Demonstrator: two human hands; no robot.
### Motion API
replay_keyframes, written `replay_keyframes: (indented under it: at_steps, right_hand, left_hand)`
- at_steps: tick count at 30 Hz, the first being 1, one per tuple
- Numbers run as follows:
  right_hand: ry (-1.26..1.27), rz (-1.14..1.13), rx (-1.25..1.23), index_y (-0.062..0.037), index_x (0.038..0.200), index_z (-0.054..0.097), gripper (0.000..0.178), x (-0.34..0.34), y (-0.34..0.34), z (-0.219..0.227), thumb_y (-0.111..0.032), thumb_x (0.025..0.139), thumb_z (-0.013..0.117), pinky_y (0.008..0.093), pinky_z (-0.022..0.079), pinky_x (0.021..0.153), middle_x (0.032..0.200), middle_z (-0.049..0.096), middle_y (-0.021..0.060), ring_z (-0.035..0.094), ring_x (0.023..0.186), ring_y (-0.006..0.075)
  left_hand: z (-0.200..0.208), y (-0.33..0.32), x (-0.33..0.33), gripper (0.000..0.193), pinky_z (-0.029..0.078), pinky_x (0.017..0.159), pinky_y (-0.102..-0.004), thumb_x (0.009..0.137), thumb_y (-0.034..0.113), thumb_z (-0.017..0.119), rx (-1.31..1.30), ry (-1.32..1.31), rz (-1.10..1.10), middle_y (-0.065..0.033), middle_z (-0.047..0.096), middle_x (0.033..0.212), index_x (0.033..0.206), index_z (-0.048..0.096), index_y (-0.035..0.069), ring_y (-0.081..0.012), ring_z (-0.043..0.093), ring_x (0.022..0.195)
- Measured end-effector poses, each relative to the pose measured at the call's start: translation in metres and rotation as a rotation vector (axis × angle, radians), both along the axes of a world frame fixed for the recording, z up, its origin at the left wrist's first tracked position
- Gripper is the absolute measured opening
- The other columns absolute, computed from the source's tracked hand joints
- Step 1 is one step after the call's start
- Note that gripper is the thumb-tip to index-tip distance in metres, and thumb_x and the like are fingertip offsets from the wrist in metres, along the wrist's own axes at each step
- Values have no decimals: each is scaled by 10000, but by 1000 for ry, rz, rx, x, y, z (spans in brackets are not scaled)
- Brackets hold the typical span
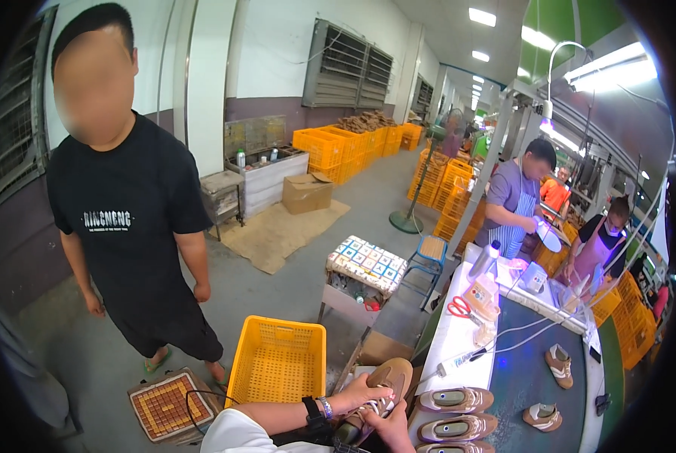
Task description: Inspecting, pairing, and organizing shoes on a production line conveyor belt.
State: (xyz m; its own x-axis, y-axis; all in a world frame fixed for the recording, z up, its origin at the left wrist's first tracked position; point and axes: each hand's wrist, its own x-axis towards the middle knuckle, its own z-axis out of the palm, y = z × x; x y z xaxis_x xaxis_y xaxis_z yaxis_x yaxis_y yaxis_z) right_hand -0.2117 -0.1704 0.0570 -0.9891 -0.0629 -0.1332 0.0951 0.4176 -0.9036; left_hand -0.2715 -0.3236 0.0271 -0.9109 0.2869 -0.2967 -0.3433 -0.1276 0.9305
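Observation:
A brown sneaker with white laces is held low in front of me, its toe pointing away. My left hand grips its side near the laces, the thumb on top. Against the lace area from the near right, my right hand is closed on the same shoe, its fingers partly hidden. Just right of my hands, several finished-looking brown sneakers lie in a row, among them one shoe and another. A black strap and a bracelet circle my left wrist.
An orange-yellow crate stands left of my hands. Red-handled scissors, a bottle and a power strip lie along the white ledge; two sneakers sit on the dark conveyor. A person stands at left; co-workers work at right.

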Motion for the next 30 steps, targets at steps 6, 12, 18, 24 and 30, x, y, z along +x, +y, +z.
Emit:
replay_keyframes:
  at_steps: [6,12,18,24,30]
  right_hand:
    - [44,9,53,-19,1344,361,732,-1,-6,-11,-301,778,730,372,486,895,1250,567,183,594,1058,349]
    - [17,-60,30,123,1197,362,907,2,-6,15,-407,632,834,362,501,873,1110,569,231,609,1029,276]
    - [98,-199,-21,152,1127,423,859,4,1,4,-428,613,793,416,505,846,1043,579,290,613,969,379]
    - [-2,-354,36,121,1106,380,800,6,7,-20,-379,617,769,436,514,822,1024,559,327,603,942,441]
    - [11,-520,69,134,1085,388,799,25,18,-12,-376,610,778,402,529,795,989,578,323,625,938,407]
  left_hand:
    - [5,-5,2,892,480,871,-322,714,464,768,44,-17,9,-208,534,1166,1278,365,-97,-225,577,1045]
    - [16,-1,-1,754,535,809,-331,772,313,747,81,-46,-48,-156,579,1141,1305,366,-61,-201,624,972]
    - [12,19,-9,435,542,700,-308,810,307,666,65,73,-82,-97,623,953,1090,487,25,-170,629,805]
    - [-12,40,-27,401,524,704,-302,819,321,648,68,65,-230,-58,613,958,1093,545,46,-156,616,791]
    - [-11,67,-27,518,517,780,-322,837,272,662,155,73,-444,-88,573,1086,1240,448,28,-182,600,914]
